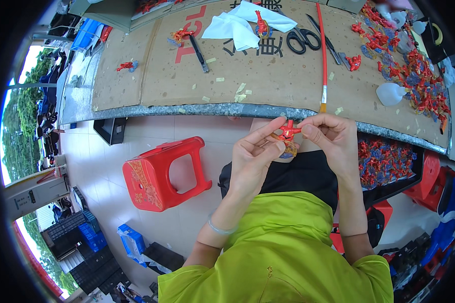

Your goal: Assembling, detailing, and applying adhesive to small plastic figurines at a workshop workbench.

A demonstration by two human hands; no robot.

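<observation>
Red and small, a figurine point(289, 132) with outstretched arms is held in the head view between both hands, just off the near edge of the table, above the person's lap. The left hand point(256, 157) grips it, thumb and forefinger on its left side and the other fingers curled behind; the right hand point(332, 136) has its thumb and forefinger pinched on the arm at its right. Its lower part looks yellow and blue, though fingers partly cover it and the detail is too small to be sure. On the brown cardboard point(268, 93) covering the table, a red-handled brush point(324, 63) lies with its bristles toward the hands, near black-handled scissors point(304, 40). Farther left are a white cloth point(225, 29) and a dark craft knife point(199, 53) touching or nearly touching another red figure point(180, 35). At the right, a translucent white bottle point(390, 94) stands or lies beside a heap of red and blue figures point(419, 86). More fill a black crate point(395, 188) below the table edge; a red stool point(145, 178) stands on the floor at the left.
</observation>
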